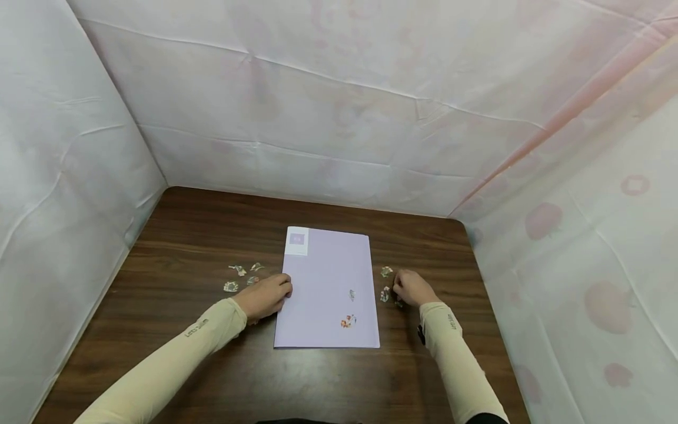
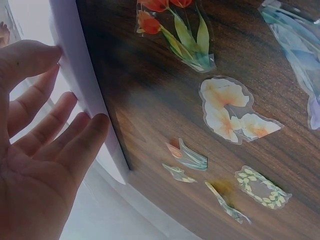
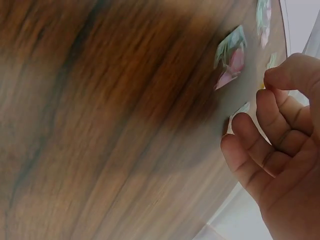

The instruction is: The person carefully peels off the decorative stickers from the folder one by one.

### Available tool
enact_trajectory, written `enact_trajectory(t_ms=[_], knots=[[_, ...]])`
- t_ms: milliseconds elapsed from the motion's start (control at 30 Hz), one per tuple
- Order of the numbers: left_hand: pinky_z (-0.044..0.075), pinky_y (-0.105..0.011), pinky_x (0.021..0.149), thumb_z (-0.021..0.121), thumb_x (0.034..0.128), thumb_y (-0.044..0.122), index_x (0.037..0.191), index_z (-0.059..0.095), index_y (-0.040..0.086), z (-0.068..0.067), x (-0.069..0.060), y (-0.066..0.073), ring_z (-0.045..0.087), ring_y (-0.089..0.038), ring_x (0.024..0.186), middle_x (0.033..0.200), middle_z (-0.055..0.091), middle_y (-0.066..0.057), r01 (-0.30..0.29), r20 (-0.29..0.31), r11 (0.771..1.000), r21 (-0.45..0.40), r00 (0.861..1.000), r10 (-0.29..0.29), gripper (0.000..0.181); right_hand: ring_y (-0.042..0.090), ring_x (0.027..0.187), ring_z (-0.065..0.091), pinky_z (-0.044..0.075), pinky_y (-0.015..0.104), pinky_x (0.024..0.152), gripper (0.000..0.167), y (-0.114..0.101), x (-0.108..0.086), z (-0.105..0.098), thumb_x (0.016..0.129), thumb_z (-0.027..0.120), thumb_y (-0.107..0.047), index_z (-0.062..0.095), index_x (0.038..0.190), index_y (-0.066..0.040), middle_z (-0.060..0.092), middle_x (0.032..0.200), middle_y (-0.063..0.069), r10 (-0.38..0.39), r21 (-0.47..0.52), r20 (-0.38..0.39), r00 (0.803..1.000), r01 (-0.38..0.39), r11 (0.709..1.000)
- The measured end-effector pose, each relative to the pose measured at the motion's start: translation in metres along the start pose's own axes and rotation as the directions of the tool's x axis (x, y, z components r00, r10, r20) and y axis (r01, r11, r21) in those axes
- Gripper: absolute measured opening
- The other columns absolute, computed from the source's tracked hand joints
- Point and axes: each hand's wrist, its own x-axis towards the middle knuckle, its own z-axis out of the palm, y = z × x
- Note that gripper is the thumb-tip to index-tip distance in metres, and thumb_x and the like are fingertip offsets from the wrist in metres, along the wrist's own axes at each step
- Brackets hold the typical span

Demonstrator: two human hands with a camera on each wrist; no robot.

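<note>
A flat lavender folder or booklet (image 1: 323, 277) lies on the wooden table, with a white label in its upper left corner. An orange flower sticker (image 1: 348, 321) and a small pale sticker (image 1: 352, 295) are on its right part. My left hand (image 1: 266, 295) touches its left edge; in the left wrist view the fingers are fairly straight. On the right, the thumb and index finger of my right hand (image 1: 414, 288) pinch together, and a small yellow bit of a sticker (image 3: 262, 85) shows at their tips. A pink flower sticker (image 3: 232, 59) lies beside that hand.
Several clear-edged stickers lie left of the folder, among them red tulips (image 2: 192, 37), cream blossoms (image 2: 225, 107) and a leafy wreath (image 2: 263, 187). Another sticker (image 1: 386, 271) is beyond my right hand. Pale curtains (image 1: 318, 118) hang around the table (image 1: 228, 224).
</note>
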Motion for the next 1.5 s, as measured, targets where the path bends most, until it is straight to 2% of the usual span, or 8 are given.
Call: enact_trajectory(t_ms=[267,500,833,1067,1300,1500], knots=[[0.051,-0.035,0.079,0.071,0.0868,0.004,0.096,0.064,0.007,0.000,-0.001,-0.001,0.058,-0.022,0.092,0.109,0.057,-0.009,0.014,0.010,1.000,-0.017,1.000,-0.014,0.012,0.022,0.078,0.057,0.050,0.043,0.073,0.005,0.003,-0.005,0.000,0.088,0.063,-0.010,0.062,0.089,-0.005,0.059,0.082,0.005,-0.016,-0.015,-0.029,0.999,0.015,1.000],[0.051,-0.035,0.079,0.072,0.0857,0.004,0.095,0.064,0.007,-0.001,-0.003,-0.002,0.059,-0.022,0.092,0.108,0.057,-0.008,0.005,-0.003,1.000,-0.001,1.000,-0.005,0.013,0.025,0.085,0.059,0.050,0.044,0.077,0.007,-0.008,-0.003,0.000,0.089,0.065,-0.011,0.064,0.093,-0.005,0.062,0.089,0.007,0.001,-0.029,-0.025,1.000,-0.002,1.000],[0.052,-0.036,0.079,0.072,0.0857,0.003,0.094,0.064,0.006,-0.001,-0.002,-0.004,0.060,-0.024,0.093,0.109,0.058,-0.010,0.006,-0.012,1.000,-0.014,1.000,-0.006,0.012,0.019,0.079,0.057,0.051,0.039,0.071,0.005,-0.044,0.008,0.010,0.090,0.067,-0.013,0.064,0.088,-0.010,0.059,0.085,0.002,-0.069,-0.052,-0.082,0.994,0.065,0.997],[0.052,-0.034,0.077,0.072,0.0849,0.003,0.093,0.063,0.006,-0.001,-0.001,-0.004,0.059,-0.022,0.091,0.107,0.057,-0.009,-0.007,-0.022,1.000,-0.007,1.000,0.007,0.013,0.018,0.083,0.057,0.051,0.036,0.074,0.007,-0.073,0.013,0.020,0.092,0.068,-0.016,0.064,0.093,-0.010,0.060,0.088,0.001,-0.113,-0.074,-0.069,0.991,0.108,0.991],[0.051,-0.034,0.076,0.073,0.0835,0.001,0.092,0.063,0.006,-0.001,-0.001,-0.004,0.059,-0.022,0.089,0.105,0.057,-0.009,-0.022,-0.041,1.000,-0.010,0.999,0.021,0.014,0.016,0.078,0.056,0.051,0.034,0.071,0.008,-0.092,0.017,0.027,0.092,0.069,-0.017,0.065,0.090,-0.011,0.060,0.085,0.000,-0.194,-0.087,-0.094,0.977,0.186,0.979],[0.052,-0.035,0.076,0.074,0.0825,0.001,0.092,0.063,0.006,0.001,-0.001,-0.004,0.059,-0.021,0.088,0.105,0.057,-0.008,-0.028,-0.058,1.000,-0.004,0.998,0.028,0.015,0.016,0.076,0.057,0.051,0.033,0.068,0.009,-0.103,0.019,0.032,0.091,0.071,-0.018,0.067,0.089,-0.010,0.061,0.082,0.000,-0.223,-0.100,-0.097,0.970,0.214,0.972]])
